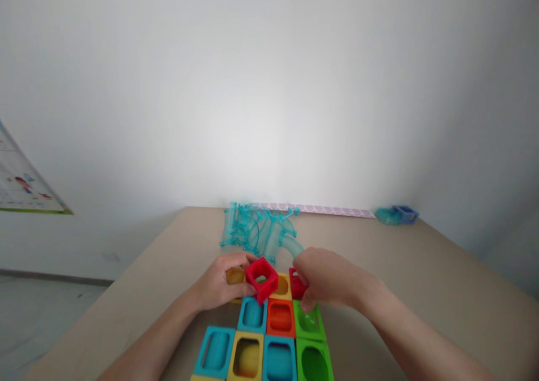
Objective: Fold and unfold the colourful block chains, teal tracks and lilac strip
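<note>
A red block (261, 290) sits in the grip of the left hand (215, 284), tilted on a corner between the two hands, with its round opening turned up toward the viewer. The left thumb presses its near side and the fingers reach behind it, a narrow pinch that probably leaves the openings free. Inside the curve of that same hand, lower down, shows a yellow block (236, 276); whether the palm touches it cannot be told. The right hand (326, 274) is closed over a second red block (297, 289), fingers curled on its far side, perhaps to steady it at the end of the row; the fingertips are hidden. Between the hands lies another yellow block (284, 284), and just nearer the wearer come a blue block (253, 316), an orange block (281, 318) and, below the right thumb, a green block (311, 326). These lie side by side, edges lined up, seemingly so that each braces the next, with a further row of blocks (246, 358) nearer still. Beyond the hands, see-through teal tubes (273, 239) lie heaped on the bench (400, 274), likely put there to stay within reach. A patterned strip (328, 210) runs along the wall (269, 117) behind them, and a small blue basket (406, 215) stands well off past the right hand.
</note>
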The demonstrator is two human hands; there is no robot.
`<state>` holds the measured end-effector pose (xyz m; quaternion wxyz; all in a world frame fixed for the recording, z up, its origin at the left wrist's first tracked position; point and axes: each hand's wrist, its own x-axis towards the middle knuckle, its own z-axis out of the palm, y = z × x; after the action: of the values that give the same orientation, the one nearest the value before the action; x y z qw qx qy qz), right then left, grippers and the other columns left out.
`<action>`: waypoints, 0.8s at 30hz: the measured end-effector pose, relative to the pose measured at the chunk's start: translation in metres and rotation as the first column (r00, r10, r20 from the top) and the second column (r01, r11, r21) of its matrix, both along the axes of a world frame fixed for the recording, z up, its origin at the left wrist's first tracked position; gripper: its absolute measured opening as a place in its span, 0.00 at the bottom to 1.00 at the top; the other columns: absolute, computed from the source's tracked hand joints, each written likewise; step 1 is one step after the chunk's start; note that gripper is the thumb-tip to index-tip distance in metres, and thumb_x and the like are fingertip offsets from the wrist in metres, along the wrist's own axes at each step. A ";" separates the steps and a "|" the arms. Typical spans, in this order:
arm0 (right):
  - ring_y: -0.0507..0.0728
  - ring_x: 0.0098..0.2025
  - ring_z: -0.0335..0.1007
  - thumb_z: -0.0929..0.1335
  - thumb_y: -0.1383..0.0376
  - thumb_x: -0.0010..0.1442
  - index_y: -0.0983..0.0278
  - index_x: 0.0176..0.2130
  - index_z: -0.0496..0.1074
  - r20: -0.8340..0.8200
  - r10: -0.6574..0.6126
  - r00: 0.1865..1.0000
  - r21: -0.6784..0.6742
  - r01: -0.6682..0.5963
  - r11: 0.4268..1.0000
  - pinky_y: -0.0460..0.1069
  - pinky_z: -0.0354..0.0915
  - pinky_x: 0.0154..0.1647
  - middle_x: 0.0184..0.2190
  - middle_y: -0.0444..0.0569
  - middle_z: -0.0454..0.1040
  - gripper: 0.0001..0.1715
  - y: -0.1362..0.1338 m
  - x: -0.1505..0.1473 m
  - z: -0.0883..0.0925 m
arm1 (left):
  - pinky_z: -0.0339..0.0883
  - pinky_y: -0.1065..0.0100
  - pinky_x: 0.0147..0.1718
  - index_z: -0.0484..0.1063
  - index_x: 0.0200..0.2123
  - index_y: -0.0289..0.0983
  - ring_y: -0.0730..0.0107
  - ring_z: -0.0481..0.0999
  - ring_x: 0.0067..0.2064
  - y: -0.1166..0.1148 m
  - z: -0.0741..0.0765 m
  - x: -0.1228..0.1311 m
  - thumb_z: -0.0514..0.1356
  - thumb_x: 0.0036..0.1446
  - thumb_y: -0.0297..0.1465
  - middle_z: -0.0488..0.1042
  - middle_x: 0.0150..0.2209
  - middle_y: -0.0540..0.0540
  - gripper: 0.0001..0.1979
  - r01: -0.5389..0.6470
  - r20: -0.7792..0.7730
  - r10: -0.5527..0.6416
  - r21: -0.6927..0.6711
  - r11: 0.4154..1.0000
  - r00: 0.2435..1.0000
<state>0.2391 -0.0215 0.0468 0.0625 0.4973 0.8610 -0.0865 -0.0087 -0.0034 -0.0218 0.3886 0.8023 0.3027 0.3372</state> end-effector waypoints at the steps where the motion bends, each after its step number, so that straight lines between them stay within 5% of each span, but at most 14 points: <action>1: 0.60 0.26 0.73 0.78 0.54 0.39 0.64 0.25 0.77 -0.001 -0.002 1.000 0.002 0.002 1.000 0.46 0.51 0.20 0.22 0.50 0.75 0.18 0.000 0.000 0.002 | 0.64 0.66 0.44 0.72 0.31 0.34 0.62 0.73 0.43 0.000 0.000 0.000 0.67 0.50 0.37 0.76 0.43 0.43 0.12 -0.009 -0.008 0.009 0.013 1.000 1.000; 6: 0.55 0.23 0.67 0.75 0.57 0.43 0.64 0.23 0.73 -0.062 -0.049 0.997 0.003 0.049 0.999 0.46 0.49 0.20 0.20 0.47 0.72 0.13 0.000 0.006 0.016 | 0.64 0.68 0.41 0.73 0.31 0.34 0.64 0.73 0.40 0.001 -0.001 -0.001 0.66 0.50 0.38 0.75 0.40 0.44 0.13 -0.008 -0.023 0.009 0.044 0.999 1.000; 12: 0.50 0.23 0.60 0.68 0.60 0.51 0.63 0.24 0.64 -0.340 -0.122 0.933 0.083 0.159 0.984 0.46 0.49 0.21 0.21 0.42 0.68 0.11 0.001 0.010 0.024 | 0.64 0.68 0.39 0.73 0.30 0.34 0.65 0.71 0.38 0.000 0.000 0.000 0.66 0.50 0.40 0.73 0.37 0.44 0.14 -0.026 -0.059 0.031 0.091 0.996 0.998; 24: 0.51 0.29 0.66 0.66 0.58 0.58 0.63 0.25 0.64 -0.787 -0.135 0.603 -0.075 0.123 0.990 0.44 0.60 0.30 0.26 0.42 0.71 0.15 -0.003 -0.030 0.002 | 0.65 0.66 0.45 0.77 0.38 0.35 0.61 0.73 0.44 0.000 -0.001 -0.001 0.66 0.49 0.39 0.75 0.42 0.43 0.16 -0.030 -0.035 0.034 0.112 0.993 0.999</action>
<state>0.2086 -0.0244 0.0492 -0.3259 0.4686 0.7618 -0.3064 -0.0098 -0.0032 -0.0225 0.3321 0.8240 0.3032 0.3447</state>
